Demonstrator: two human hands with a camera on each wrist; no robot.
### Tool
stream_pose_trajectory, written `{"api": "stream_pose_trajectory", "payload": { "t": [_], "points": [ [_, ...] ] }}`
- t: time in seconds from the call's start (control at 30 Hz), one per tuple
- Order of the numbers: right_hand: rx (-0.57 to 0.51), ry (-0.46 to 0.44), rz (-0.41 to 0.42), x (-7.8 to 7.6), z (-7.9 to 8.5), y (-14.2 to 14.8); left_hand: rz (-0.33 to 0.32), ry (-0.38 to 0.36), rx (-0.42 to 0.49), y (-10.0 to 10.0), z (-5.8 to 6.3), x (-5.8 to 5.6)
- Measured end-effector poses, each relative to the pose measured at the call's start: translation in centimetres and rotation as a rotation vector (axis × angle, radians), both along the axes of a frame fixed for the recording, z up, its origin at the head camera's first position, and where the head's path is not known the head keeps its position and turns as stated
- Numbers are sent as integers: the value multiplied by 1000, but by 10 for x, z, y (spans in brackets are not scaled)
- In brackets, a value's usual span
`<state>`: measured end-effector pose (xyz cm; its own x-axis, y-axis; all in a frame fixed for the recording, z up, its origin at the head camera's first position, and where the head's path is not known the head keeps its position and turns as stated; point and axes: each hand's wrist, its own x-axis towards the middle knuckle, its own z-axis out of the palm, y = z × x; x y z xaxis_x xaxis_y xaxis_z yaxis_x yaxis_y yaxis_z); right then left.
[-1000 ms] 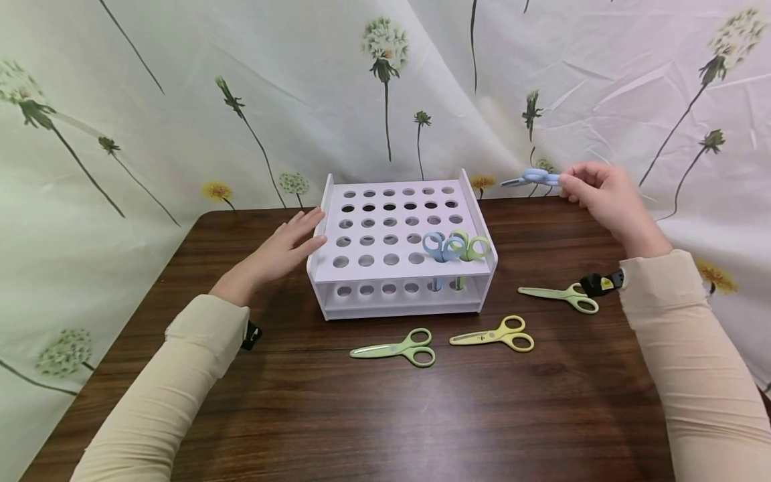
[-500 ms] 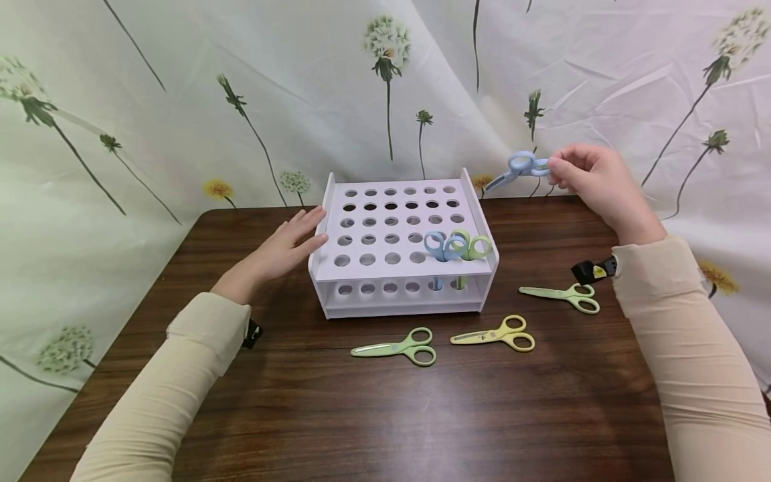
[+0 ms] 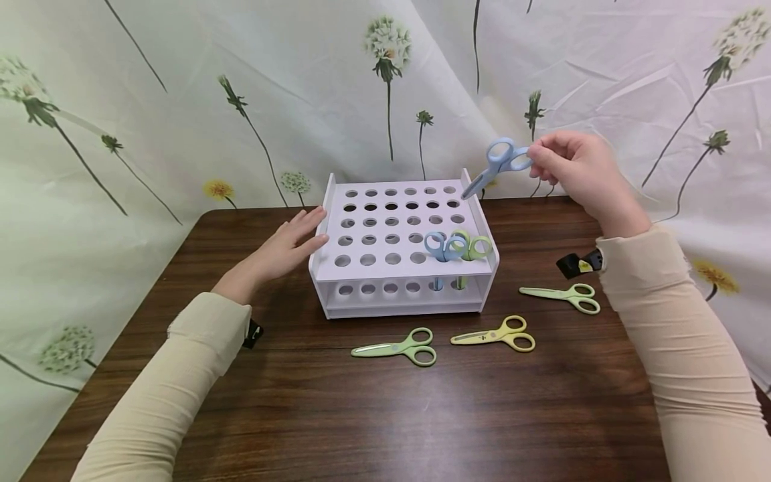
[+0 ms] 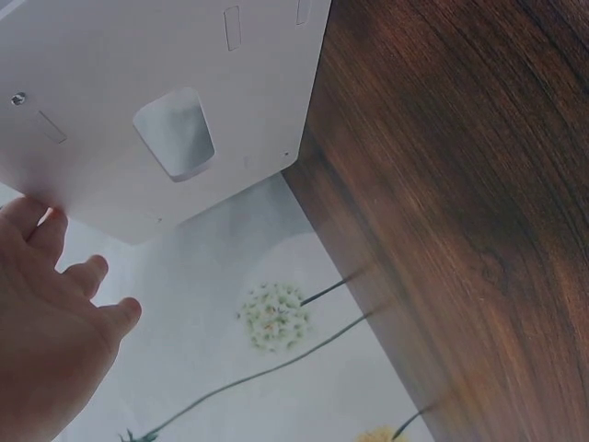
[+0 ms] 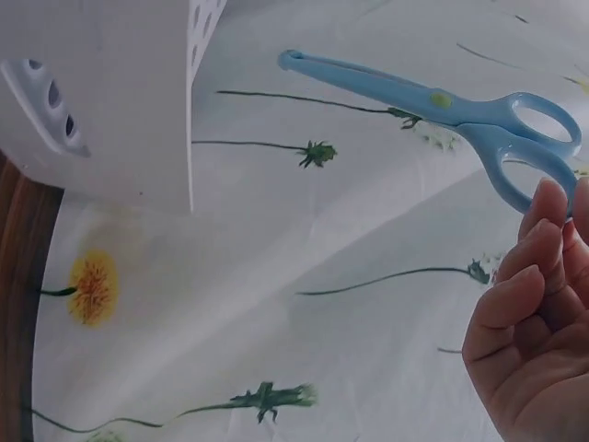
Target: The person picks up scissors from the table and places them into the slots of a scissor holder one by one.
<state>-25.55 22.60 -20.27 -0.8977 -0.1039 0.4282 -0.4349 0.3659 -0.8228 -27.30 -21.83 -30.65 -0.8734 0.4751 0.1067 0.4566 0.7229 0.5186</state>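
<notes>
Blue scissors [image 3: 498, 161] hang in the air by one handle loop, pinched by my right hand [image 3: 575, 164]; their tip points down and left, over the right rear side of the white rack [image 3: 373, 269]. In the right wrist view the blue scissors [image 5: 405, 92] appear closed, beside the rack's side panel [image 5: 110, 92]. My left hand [image 3: 283, 246] rests with extended fingers against the rack's left side; the left wrist view has its fingertips [image 4: 51, 226] at the panel edge. Another blue pair of scissors [image 3: 444, 248] and a green pair [image 3: 476, 246] stand in front-row holes at the right.
On the brown table [image 3: 373, 415] lie green scissors [image 3: 400, 347] and yellow scissors [image 3: 496, 334] in front of the rack. Light green scissors [image 3: 563, 295] lie to its right. A flower-print cloth [image 3: 301, 80] hangs behind the table.
My right hand has moved left and up with the blue scissors, bringing them from beside the rack to its right rear edge and tilting their tip downward. My left hand has stayed put.
</notes>
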Motion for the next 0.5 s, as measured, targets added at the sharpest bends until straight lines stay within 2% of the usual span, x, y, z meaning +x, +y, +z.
{"api": "stream_pose_trajectory", "payload": {
  "t": [0.3, 0.5],
  "points": [
    [9, 23, 42, 6, 7, -22, 0, 5, -5, 0, -1, -1],
    [60, 42, 64, 8, 9, -34, -2, 7, -4, 0, -1, 0]
  ]
}}
